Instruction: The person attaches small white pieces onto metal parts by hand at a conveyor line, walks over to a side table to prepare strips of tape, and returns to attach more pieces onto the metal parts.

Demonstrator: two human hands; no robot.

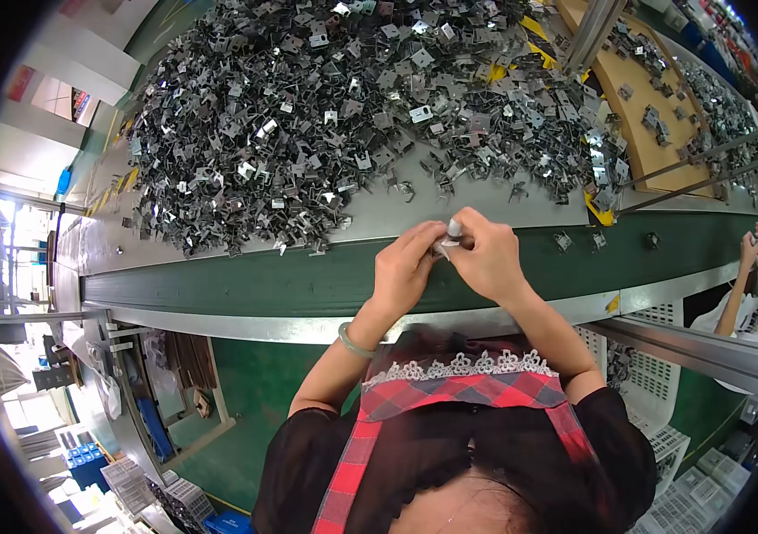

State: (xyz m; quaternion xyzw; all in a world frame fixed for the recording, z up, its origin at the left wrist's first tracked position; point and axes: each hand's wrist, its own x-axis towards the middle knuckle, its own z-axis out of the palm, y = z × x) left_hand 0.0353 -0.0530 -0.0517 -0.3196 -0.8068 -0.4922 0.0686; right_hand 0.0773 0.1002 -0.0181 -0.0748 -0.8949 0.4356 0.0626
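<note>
Both my hands meet above the green belt [308, 283], in front of a large heap of small metal parts [254, 133]. My left hand [404, 269] has its fingers pinched on a small metal part [444, 246]. From the other side my right hand [488, 258] grips the same piece between thumb and fingers, and a pale cover shows on one fingertip. The fingers hide most of the piece. Several loose metal parts lie on the belt to the right of my hands.
At the right edge a co-worker in white [753, 307] holds both hands over the belt. A metal post [594, 31] and a wooden board [641, 107] with parts stand at the upper right. White crates [650, 383] are below the belt at right.
</note>
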